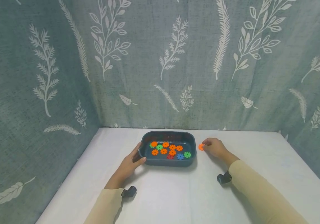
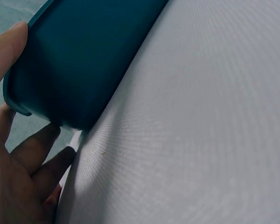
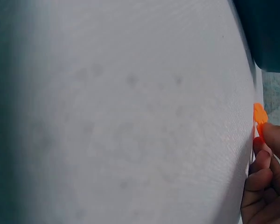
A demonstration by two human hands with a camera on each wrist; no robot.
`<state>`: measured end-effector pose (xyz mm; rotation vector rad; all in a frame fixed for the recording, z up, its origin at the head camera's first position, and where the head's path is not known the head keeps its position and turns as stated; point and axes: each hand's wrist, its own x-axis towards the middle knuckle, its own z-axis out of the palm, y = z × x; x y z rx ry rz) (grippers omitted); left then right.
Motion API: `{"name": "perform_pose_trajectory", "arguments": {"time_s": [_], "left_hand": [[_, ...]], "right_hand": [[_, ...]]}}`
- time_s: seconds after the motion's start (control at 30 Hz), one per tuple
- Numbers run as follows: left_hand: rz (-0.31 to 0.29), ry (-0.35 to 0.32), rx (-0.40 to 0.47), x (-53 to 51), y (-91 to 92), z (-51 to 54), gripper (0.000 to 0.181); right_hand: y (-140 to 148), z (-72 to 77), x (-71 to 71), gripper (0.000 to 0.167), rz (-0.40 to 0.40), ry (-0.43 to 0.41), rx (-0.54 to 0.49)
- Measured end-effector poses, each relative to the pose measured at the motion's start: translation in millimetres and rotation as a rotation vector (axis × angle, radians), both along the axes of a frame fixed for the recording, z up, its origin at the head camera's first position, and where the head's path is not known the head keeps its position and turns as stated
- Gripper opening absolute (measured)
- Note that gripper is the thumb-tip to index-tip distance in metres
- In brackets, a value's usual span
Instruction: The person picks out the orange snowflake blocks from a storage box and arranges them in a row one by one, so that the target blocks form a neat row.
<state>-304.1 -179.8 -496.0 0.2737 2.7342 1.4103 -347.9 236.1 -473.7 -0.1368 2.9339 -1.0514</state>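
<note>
A dark teal tray (image 1: 162,163) sits on the white table with several toothed plastic discs lying in it, mostly orange (image 1: 163,151), others green (image 1: 187,154), blue (image 1: 180,156) and red (image 1: 170,157). My left hand (image 1: 130,163) holds the tray by its left end. In the left wrist view its thumb (image 2: 11,49) lies at the rim and the fingers (image 2: 37,147) bend against the end wall. Just right of the tray, my right hand (image 1: 216,147) pinches an orange disc (image 1: 201,147) between thumb and fingers, close to the tabletop. The right wrist view shows this orange disc (image 3: 259,113) edge-on.
White cloth covers the table (image 1: 165,196). Behind it and along both sides hangs a grey-green curtain (image 1: 148,93) with white leaf patterns. A small black camera is strapped to each wrist, one at the left (image 1: 129,192) and one at the right (image 1: 224,178).
</note>
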Motion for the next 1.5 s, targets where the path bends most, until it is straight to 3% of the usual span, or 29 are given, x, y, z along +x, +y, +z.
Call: {"name": "perform_pose_trajectory", "arguments": {"time_s": [0.3,0.77,0.93,1.13,1.3,1.5], "left_hand": [[-0.018,0.022,0.027,-0.1,0.3,0.9,0.081],[-0.022,0.005,0.048,1.1,-4.2,-2.9,0.082],[-0.024,0.0,0.041,-1.5,-4.0,-4.0,0.081],[-0.022,-0.008,0.033,-2.4,-4.1,-1.7,0.081],[-0.016,-0.005,0.018,-3.8,-4.3,-1.9,0.081],[-0.024,-0.005,0.026,-2.7,-4.3,-4.5,0.08]], "right_hand": [[-1.7,2.2,-0.9,0.02,-0.031,-0.021,-0.003],[1.8,1.1,-5.0,0.019,-0.007,-0.056,-0.044],[2.6,11.8,-5.4,0.022,0.016,-0.073,-0.084],[-5.0,36.3,-6.5,0.026,0.076,-0.029,-0.105],[-20.6,54.4,-6.9,0.029,0.099,-0.044,-0.115],[-42.3,63.0,-6.4,0.029,0.144,-0.057,-0.109]]}}
